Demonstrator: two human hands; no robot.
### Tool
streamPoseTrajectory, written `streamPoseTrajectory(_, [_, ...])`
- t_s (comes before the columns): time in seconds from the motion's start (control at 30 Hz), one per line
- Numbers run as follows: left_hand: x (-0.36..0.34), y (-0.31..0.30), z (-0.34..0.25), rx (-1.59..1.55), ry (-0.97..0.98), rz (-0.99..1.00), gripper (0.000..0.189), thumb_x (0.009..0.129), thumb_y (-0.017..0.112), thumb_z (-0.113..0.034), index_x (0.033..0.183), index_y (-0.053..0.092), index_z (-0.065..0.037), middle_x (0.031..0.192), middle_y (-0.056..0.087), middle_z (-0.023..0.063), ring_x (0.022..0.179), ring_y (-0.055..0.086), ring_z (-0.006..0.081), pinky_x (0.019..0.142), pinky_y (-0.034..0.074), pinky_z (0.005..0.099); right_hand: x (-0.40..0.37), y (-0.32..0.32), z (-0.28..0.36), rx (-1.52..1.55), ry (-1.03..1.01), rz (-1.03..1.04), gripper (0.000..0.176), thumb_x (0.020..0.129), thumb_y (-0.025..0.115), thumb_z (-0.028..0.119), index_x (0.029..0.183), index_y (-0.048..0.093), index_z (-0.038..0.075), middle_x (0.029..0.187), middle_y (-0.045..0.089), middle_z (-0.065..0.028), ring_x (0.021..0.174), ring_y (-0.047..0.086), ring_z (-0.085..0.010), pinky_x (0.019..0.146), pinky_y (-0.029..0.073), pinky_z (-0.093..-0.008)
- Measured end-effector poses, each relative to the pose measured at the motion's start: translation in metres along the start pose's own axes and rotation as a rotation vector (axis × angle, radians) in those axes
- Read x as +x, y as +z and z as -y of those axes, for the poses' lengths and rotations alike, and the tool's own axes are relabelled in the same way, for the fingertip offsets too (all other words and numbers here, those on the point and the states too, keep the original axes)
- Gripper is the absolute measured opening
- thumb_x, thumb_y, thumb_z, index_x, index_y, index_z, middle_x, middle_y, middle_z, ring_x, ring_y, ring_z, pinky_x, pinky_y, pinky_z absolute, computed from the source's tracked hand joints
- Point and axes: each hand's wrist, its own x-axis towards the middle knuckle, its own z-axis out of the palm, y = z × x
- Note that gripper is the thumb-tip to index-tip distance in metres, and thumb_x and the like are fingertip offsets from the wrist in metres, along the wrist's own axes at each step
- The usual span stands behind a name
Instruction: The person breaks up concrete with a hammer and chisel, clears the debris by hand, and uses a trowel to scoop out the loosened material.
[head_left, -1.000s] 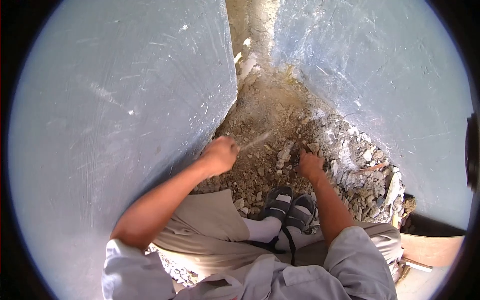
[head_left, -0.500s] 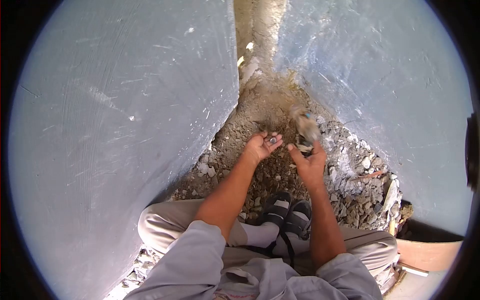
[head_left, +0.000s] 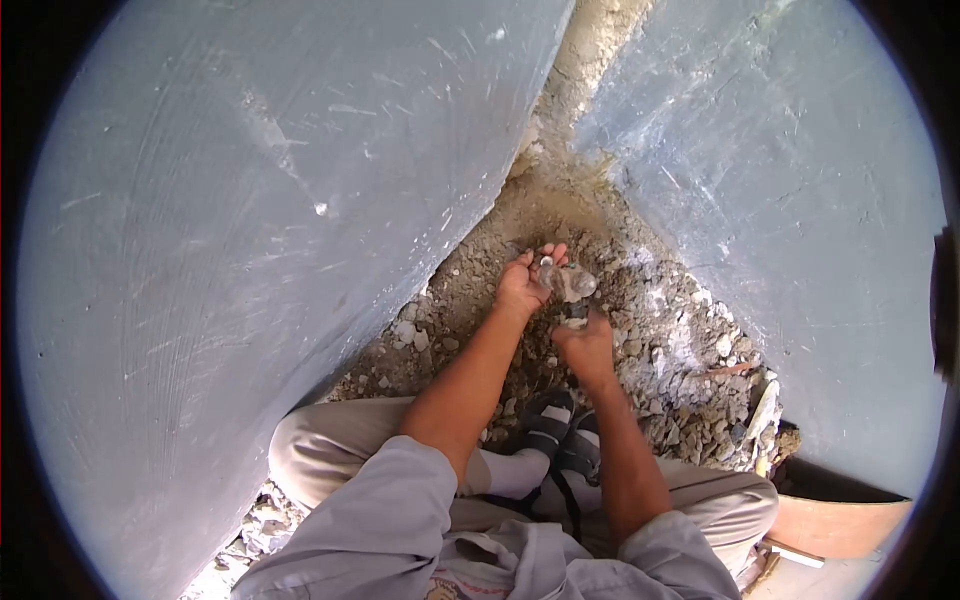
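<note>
My left hand (head_left: 519, 288) is closed around an upright metal chisel (head_left: 546, 261), of which mainly the round struck end shows. Its lower part is hidden by the hand and the angle. In my right hand (head_left: 586, 345) is a hammer, gripped by its dark handle. The hammer's worn, dusty head (head_left: 569, 283) is right beside the chisel's end and overlaps the left palm in this view. Below both hands lies broken soil and rubble (head_left: 480, 300).
Grey painted walls rise on the left (head_left: 300, 220) and right (head_left: 770, 200), narrowing toward a gap at the top. Loose stones (head_left: 670, 400) cover the ground at right. My sandalled feet (head_left: 550, 430) are close below the hands. An orange-brown curved container (head_left: 840, 525) stands at lower right.
The hammer has swung down and left, from a blurred raised position to the chisel's end. My right hand moved left with it; the left hand stays at the chisel. The view has tilted slightly.
</note>
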Motion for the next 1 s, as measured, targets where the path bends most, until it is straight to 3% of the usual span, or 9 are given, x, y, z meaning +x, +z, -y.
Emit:
streamPoseTrajectory(0.13, [0.002,-0.009,-0.003,0.027,0.014,0.019,0.035,0.105,0.030,-0.020,0.102,0.053,0.006,0.107,0.065,0.0207,0.109,0.062,0.0385,0.095,0.052,0.0526,-0.015,-0.007,0.051,0.339,-0.054,-0.051,0.008,0.080,0.069,0.005,0.083,0.062,0.002,0.069,0.062,-0.0029,0.056,0.054,-0.0103,0.053,0.044,-0.0274])
streamPoseTrajectory(0.27, [-0.013,0.001,0.000,0.005,0.052,-0.023,0.034,0.106,0.029,-0.020,0.104,0.051,0.006,0.103,0.065,0.0181,0.113,0.061,0.0400,0.098,0.050,0.0561,-0.020,-0.032,0.090,0.302,-0.358,-0.424,0.012,0.081,0.069,0.004,0.086,0.059,0.000,0.073,0.062,-0.0040,0.064,0.058,-0.0105,0.057,0.046,-0.0275])
streamPoseTrajectory(0.4, [-0.005,-0.001,-0.001,0.003,0.016,-0.001,0.031,0.106,0.029,-0.020,0.107,0.049,0.004,0.103,0.065,0.0173,0.113,0.061,0.0390,0.097,0.051,0.0545,0.018,0.004,-0.020,-0.170,-0.566,-0.279,0.009,0.079,0.065,0.002,0.085,0.059,-0.002,0.071,0.062,-0.0046,0.063,0.059,-0.0122,0.057,0.047,-0.0275])
streamPoseTrajectory(0.43, [-0.005,-0.005,0.000,0.000,-0.013,0.025,0.031,0.106,0.029,-0.020,0.107,0.049,0.004,0.103,0.065,0.0172,0.113,0.061,0.0385,0.097,0.051,0.0541,0.025,0.010,-0.034,-0.015,0.186,0.112,0.010,0.077,0.065,0.000,0.085,0.059,-0.002,0.066,0.059,-0.0030,0.054,0.056,-0.0126,0.052,0.045,-0.0285])
streamPoseTrajectory(0.57, [-0.007,-0.005,0.000,0.064,0.036,-0.035,0.031,0.106,0.031,-0.020,0.107,0.049,0.004,0.105,0.065,0.0169,0.116,0.060,0.0365,0.097,0.052,0.0521,0.003,-0.003,0.023,0.367,0.122,-0.030,0.012,0.076,0.068,0.000,0.084,0.058,0.001,0.063,0.058,-0.0015,0.050,0.053,-0.0115,0.048,0.042,-0.0266])
streamPoseTrajectory(0.7, [-0.002,-0.006,-0.001,0.020,0.049,-0.012,0.031,0.106,0.030,-0.022,0.105,0.049,0.002,0.105,0.065,0.0177,0.115,0.060,0.0382,0.098,0.051,0.0531,-0.017,-0.057,0.106,0.360,-0.164,-0.319,0.018,0.080,0.076,0.010,0.087,0.060,0.003,0.076,0.060,-0.0019,0.064,0.053,-0.0085,0.055,0.042,-0.0236])
streamPoseTrajectory(0.8, [-0.006,0.000,-0.002,0.027,0.050,-0.054,0.032,0.107,0.028,-0.022,0.104,0.049,0.002,0.104,0.066,0.0173,0.115,0.060,0.0391,0.098,0.051,0.0537,-0.013,-0.073,0.122,0.239,-0.689,-0.463,0.011,0.083,0.059,0.009,0.082,0.059,-0.002,0.074,0.065,-0.0131,0.062,0.060,-0.0211,0.062,0.052,-0.0321])
streamPoseTrajectory(0.9, [-0.001,-0.004,-0.004,0.045,0.063,-0.044,0.028,0.106,0.031,-0.023,0.101,0.051,-0.003,0.106,0.067,0.0165,0.112,0.062,0.0383,0.096,0.052,0.0526,0.009,-0.016,0.031,-0.114,-0.565,-0.415,0.011,0.081,0.057,0.010,0.085,0.060,0.000,0.072,0.064,-0.0134,0.061,0.060,-0.0210,0.061,0.051,-0.0323])
streamPoseTrajectory(1.0, [-0.004,-0.004,0.001,0.081,0.052,-0.028,0.027,0.106,0.033,-0.022,0.100,0.051,-0.002,0.105,0.067,0.0170,0.112,0.062,0.0384,0.096,0.051,0.0544,0.007,0.014,-0.020,0.073,-0.067,-0.012,0.014,0.077,0.063,0.006,0.091,0.061,0.001,0.068,0.061,-0.0076,0.054,0.056,-0.0160,0.054,0.048,-0.0301])
